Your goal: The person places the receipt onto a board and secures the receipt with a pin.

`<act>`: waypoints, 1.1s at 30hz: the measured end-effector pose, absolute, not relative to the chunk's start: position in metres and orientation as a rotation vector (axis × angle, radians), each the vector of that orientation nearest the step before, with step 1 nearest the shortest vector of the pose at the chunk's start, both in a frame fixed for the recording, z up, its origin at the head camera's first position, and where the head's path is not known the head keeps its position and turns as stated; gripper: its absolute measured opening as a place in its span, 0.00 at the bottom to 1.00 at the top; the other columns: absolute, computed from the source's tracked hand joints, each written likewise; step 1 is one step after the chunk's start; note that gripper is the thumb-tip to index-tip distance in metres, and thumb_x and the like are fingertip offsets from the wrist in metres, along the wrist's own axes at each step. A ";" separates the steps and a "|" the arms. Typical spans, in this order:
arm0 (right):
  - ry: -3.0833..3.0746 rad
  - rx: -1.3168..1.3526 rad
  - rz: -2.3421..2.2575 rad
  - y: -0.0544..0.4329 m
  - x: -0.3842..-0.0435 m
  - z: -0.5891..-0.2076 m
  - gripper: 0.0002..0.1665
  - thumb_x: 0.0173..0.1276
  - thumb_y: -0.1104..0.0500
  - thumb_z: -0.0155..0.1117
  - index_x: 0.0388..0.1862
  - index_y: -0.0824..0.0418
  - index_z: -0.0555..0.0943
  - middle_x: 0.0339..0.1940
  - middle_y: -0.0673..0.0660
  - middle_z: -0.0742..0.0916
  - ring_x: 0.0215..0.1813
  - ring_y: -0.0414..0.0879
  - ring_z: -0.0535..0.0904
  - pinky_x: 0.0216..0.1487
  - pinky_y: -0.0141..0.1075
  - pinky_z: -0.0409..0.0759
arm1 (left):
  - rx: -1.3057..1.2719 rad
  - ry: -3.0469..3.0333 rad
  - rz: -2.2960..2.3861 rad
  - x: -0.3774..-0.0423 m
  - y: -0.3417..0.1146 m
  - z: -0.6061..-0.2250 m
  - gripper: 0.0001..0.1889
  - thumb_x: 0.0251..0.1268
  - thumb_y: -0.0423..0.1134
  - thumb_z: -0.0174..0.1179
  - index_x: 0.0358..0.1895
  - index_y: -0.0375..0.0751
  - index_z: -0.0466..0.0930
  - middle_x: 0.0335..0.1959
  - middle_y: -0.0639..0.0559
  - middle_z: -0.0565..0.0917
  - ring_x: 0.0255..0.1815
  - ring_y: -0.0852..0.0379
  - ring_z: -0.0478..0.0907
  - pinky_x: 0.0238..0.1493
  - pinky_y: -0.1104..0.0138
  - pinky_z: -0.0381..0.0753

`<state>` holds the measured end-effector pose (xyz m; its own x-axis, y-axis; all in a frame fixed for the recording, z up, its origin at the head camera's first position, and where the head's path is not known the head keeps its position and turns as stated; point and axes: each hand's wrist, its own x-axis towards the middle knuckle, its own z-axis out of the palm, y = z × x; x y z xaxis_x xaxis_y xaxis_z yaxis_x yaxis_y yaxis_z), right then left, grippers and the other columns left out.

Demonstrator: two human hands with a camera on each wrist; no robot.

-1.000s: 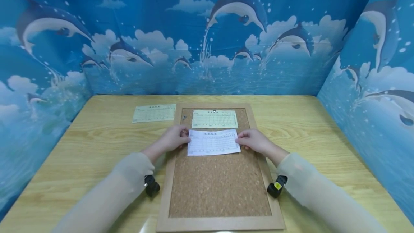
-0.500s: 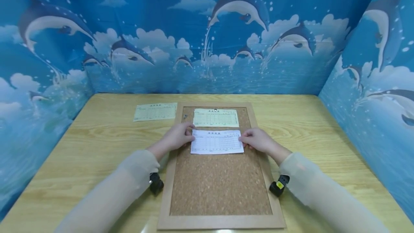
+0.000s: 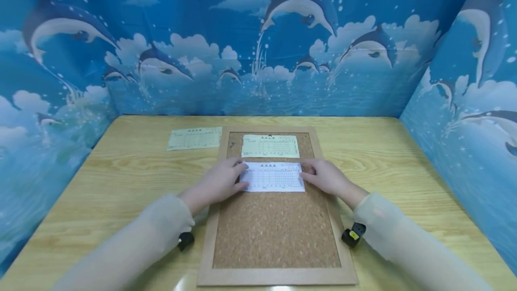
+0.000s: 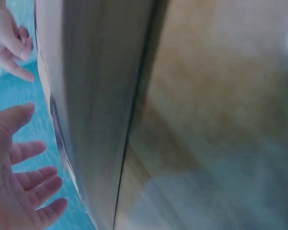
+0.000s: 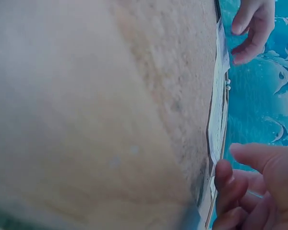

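Note:
A white printed form (image 3: 272,178) lies across the upper part of the cork board (image 3: 276,232), just below a pale green form (image 3: 269,147) of the same layout. At its left edge is my left hand (image 3: 218,182), thumb and fingers spread apart over the paper's side. My right hand (image 3: 325,176) is at the opposite edge, with its thumb tip by the paper. In the right wrist view, the right thumb (image 5: 254,155) stands apart from the loosely bent fingers. The left wrist view shows relaxed left fingers (image 4: 38,182) with nothing between them and the thumb.
A second pale green form (image 3: 194,138) lies on the wooden table (image 3: 121,183), left of the board. One pushpin (image 3: 269,136) is at the top of the upper form; another small pin (image 3: 232,144) is near the board's upper left corner. A dolphin-print curtain (image 3: 194,35) surrounds the table.
The white form has shifted slightly right and now lies flatter and straighter on the cork. Both hands have gone from pinching its edges to spread thumbs and fingers.

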<state>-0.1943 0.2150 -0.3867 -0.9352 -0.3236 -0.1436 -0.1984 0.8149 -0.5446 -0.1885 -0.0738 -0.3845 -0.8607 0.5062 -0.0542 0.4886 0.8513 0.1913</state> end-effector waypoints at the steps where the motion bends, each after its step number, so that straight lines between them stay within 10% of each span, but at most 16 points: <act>1: 2.773 -0.437 -0.773 0.215 -0.193 -0.386 0.26 0.68 0.56 0.59 0.63 0.64 0.72 0.17 0.50 0.76 0.18 0.42 0.67 0.21 0.34 0.67 | 0.844 2.911 0.239 -0.185 -0.074 -0.384 0.28 0.64 0.54 0.57 0.63 0.43 0.71 0.64 0.41 0.68 0.64 0.46 0.65 0.63 0.55 0.64; 10: 2.734 -0.513 -0.619 0.210 -0.190 -0.384 0.33 0.67 0.51 0.60 0.68 0.63 0.66 0.17 0.51 0.74 0.19 0.42 0.65 0.22 0.35 0.67 | 0.940 2.762 0.121 -0.176 -0.075 -0.391 0.31 0.71 0.57 0.42 0.73 0.49 0.54 0.74 0.44 0.49 0.73 0.46 0.45 0.68 0.51 0.51; 27: 2.714 -0.501 -0.456 0.210 -0.194 -0.382 0.40 0.62 0.45 0.64 0.67 0.65 0.66 0.25 0.52 0.78 0.25 0.44 0.70 0.26 0.35 0.68 | 0.873 2.721 0.095 -0.178 -0.065 -0.395 0.33 0.70 0.59 0.43 0.73 0.50 0.54 0.74 0.43 0.49 0.73 0.47 0.45 0.67 0.50 0.52; 33: 2.720 -0.535 -0.444 0.210 -0.195 -0.383 0.43 0.61 0.42 0.64 0.67 0.65 0.66 0.44 0.60 0.84 0.30 0.45 0.72 0.31 0.38 0.71 | 0.860 2.722 0.108 -0.177 -0.063 -0.394 0.33 0.70 0.59 0.43 0.73 0.49 0.54 0.74 0.42 0.48 0.73 0.46 0.45 0.67 0.50 0.52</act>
<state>-0.1953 0.2103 -0.3834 -0.8743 -0.4106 -0.2589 -0.3071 0.8809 -0.3601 -0.1773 -0.0629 -0.3940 -0.7820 0.5728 -0.2459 0.5515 0.8196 0.1555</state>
